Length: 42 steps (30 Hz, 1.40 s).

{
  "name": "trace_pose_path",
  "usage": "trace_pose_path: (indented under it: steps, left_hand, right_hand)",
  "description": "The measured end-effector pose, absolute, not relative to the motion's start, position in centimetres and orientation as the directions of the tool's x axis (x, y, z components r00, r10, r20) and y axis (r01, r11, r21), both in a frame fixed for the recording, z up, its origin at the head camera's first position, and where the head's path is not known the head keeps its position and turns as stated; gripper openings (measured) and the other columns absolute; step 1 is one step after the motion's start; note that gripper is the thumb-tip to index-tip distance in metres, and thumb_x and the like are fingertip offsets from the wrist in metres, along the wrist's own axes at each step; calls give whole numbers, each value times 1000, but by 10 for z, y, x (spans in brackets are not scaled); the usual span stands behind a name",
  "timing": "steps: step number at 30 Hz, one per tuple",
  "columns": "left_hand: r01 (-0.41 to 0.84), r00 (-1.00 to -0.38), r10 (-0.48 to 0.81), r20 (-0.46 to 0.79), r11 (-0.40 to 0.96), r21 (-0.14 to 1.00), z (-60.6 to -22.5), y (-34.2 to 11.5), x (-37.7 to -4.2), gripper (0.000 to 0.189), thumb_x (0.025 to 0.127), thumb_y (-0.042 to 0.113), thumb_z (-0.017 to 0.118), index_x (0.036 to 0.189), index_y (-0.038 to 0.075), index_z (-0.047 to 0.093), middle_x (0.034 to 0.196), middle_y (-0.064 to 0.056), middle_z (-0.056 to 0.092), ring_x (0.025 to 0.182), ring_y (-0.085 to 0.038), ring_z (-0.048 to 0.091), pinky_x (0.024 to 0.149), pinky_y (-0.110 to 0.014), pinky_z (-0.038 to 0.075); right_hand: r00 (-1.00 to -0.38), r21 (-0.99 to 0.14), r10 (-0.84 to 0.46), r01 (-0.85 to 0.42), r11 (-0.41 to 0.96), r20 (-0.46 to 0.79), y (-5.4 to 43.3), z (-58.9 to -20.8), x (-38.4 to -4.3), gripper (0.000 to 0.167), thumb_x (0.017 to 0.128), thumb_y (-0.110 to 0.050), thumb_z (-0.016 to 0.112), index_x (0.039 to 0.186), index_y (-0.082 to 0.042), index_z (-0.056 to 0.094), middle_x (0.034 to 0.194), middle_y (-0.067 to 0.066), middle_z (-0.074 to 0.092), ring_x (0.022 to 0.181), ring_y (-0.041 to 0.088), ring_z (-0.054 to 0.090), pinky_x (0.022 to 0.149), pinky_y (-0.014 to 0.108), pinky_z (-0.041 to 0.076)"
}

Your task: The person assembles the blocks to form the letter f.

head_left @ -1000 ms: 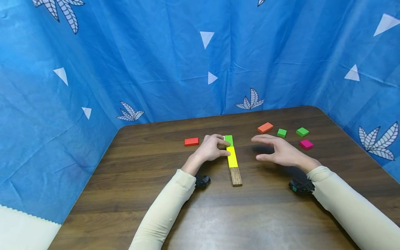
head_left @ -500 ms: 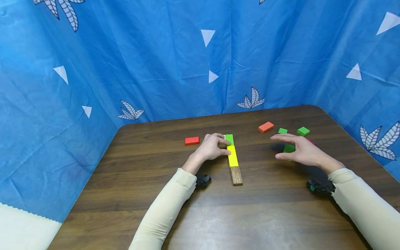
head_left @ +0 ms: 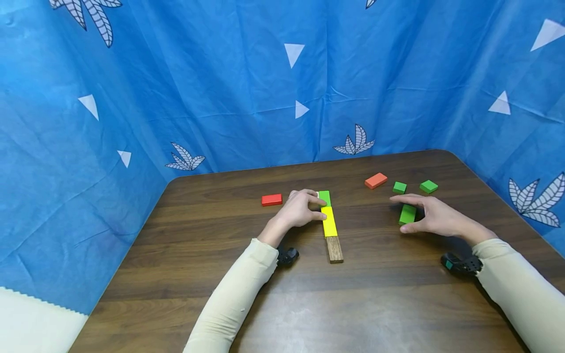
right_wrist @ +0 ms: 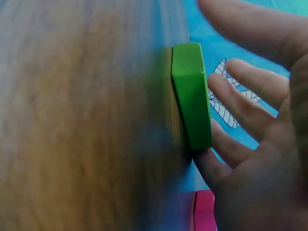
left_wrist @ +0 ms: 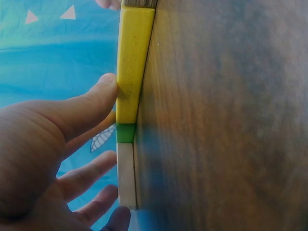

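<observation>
In the head view a row of blocks runs along the table: a brown wooden block (head_left: 334,250) nearest, then a yellow block (head_left: 329,225), then a green block (head_left: 324,197). A pale block (left_wrist: 126,168) lies beyond the green one, mostly hidden by my left hand (head_left: 297,211). That hand's thumb touches the yellow block, and its other fingertips lie along the row's left side. My right hand (head_left: 437,216) is spread around a larger green block (head_left: 407,214), thumb on the near side, fingers beyond it. The right wrist view shows the thumb apart from this block (right_wrist: 192,101).
A red block (head_left: 271,200) lies left of the row. An orange block (head_left: 375,181) and two small green blocks (head_left: 399,187) lie toward the back right. A pink block (right_wrist: 204,211) shows low in the right wrist view. Blue curtain (head_left: 247,98) borders the table.
My right hand has moved right, away from the row, and come down around the larger green block, which it hid at first. My left hand stays at the row.
</observation>
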State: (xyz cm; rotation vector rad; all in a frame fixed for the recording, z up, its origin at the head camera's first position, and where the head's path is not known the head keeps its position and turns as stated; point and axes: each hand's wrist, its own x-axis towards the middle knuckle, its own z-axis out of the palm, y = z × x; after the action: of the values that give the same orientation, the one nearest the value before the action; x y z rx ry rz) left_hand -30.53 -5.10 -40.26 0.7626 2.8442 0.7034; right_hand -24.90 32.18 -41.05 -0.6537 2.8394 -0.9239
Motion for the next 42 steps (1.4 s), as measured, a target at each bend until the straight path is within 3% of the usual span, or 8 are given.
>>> trace_pose_path:
  steps: [14,24,28,35,42]
  left_hand:
    - [447,-867,498,12,768,459,-404,-50,-305,42,90,33,81,130,23,74,149,-4,59,140,-19,50,113,-39,32]
    - [446,-867,498,13,765,464,-404,-50,-304,41,90,33,81,130,23,74,149,-3,59,141,-19,50,114,-39,32]
    - [449,-866,499,16,764,463,-404,-50,-304,41,90,33,81,130,23,75,149,-3,59,141,-19,50,113,-40,32]
    - [449,-867,498,18,766,460,-403,-50,-304,41,90,33,81,129,24,75,149,-3,59,141,-19,50,113,-40,33]
    - [441,-870,493,11,769,463,-404,-50,-305,41,90,33,81,130,25,74,150,-3,58,142,-20,49,113,-41,33]
  right_hand:
    - [-914,-554,-405,-341,760,8,329,-416,-253,77,82,-37,87,147,-11,57,148,24,54,129,43,54,98,60,48]
    - [-924,-549,-381,-332,767,26,329,-418,-254,65,82,-38,87,137,-10,66,143,23,59,131,46,54,102,64,46]
    - [-924,-524,-380,-348,777,50,329,-420,-254,57,83,-34,87,132,-11,69,139,20,63,126,42,59,99,55,51]
    - [-926,-509,-373,-352,786,65,329,-419,-255,49,84,-35,86,127,-15,73,132,14,68,111,28,65,83,29,53]
    - [-934,-508,-352,-335,794,66,328,-419,-256,44,83,-39,85,120,-18,76,125,7,71,101,15,63,78,26,50]
